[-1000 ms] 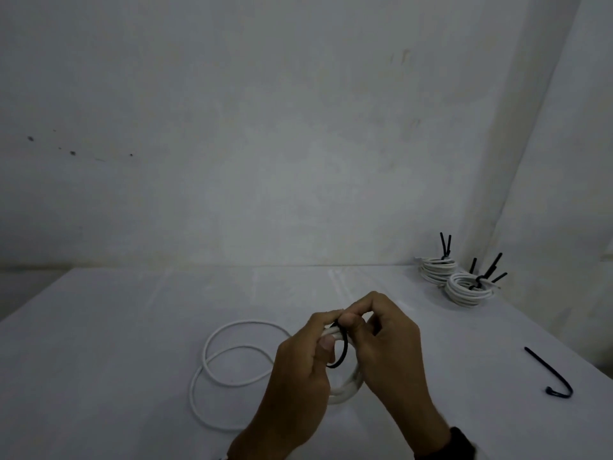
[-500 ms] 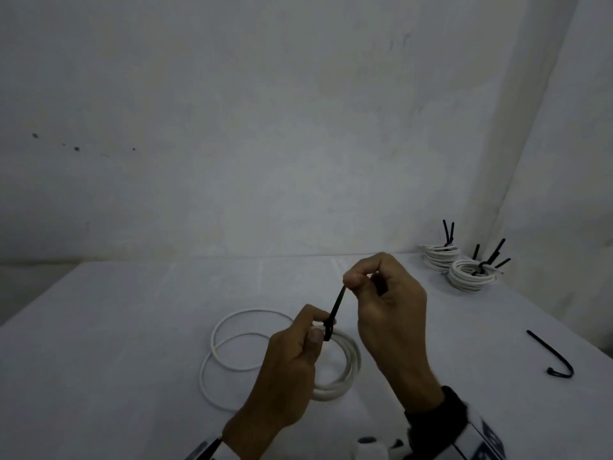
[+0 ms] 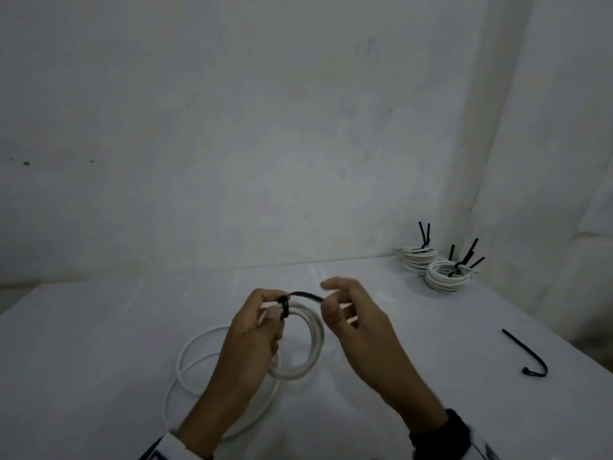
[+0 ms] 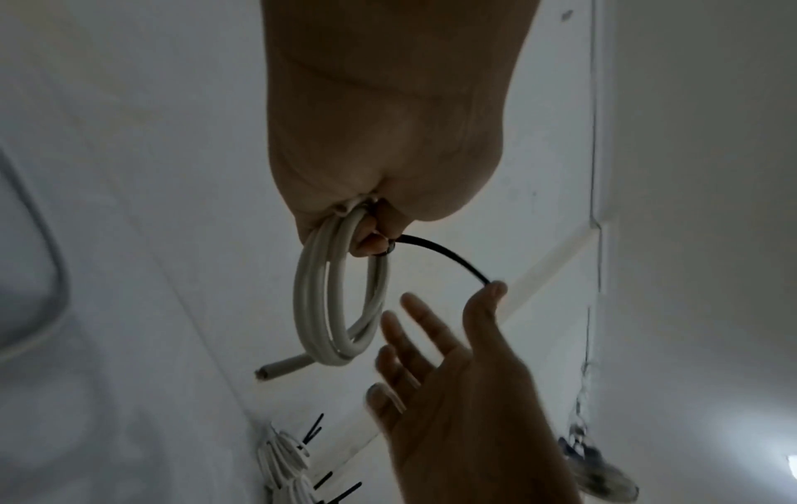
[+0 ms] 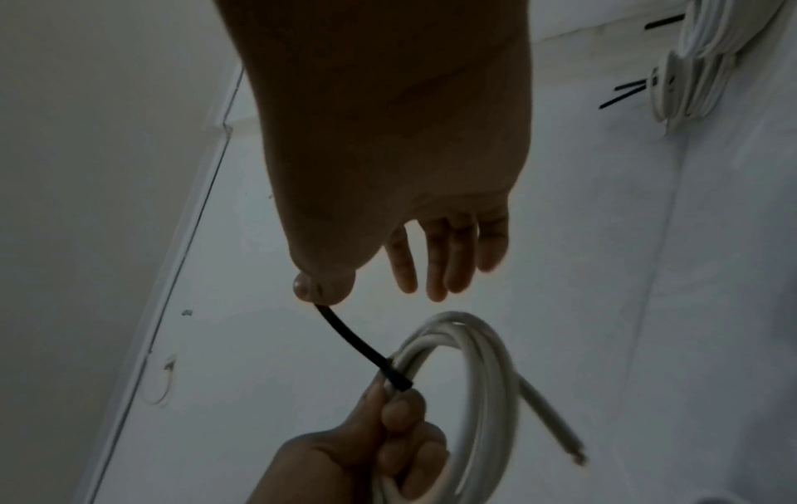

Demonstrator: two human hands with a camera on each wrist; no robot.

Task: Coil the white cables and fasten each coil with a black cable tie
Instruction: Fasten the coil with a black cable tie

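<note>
My left hand (image 3: 277, 305) grips a small white cable coil (image 3: 311, 340) at its top, held above the white table (image 3: 99, 360). A black cable tie (image 3: 303, 294) is cinched round the coil beside my left thumb. Its tail arcs right to my right hand (image 3: 326, 297). In the left wrist view the right hand (image 4: 448, 300) has straight, spread fingers, and only one fingertip touches the end of the tie (image 4: 448, 255). The right wrist view shows the tie (image 5: 354, 344) running from that fingertip down to the coil (image 5: 487, 344) in my left hand (image 5: 388, 409).
Loose loops of white cable (image 3: 199, 353) lie on the table under my left arm. Two tied coils (image 3: 444, 273) with black tails sticking up sit at the back right by the wall. A spare hooked black tie (image 3: 527, 353) lies near the right edge.
The tie went from an open loop to cinched on the coil. My right hand pulled the tail up, then dropped to the right and opened its fingers.
</note>
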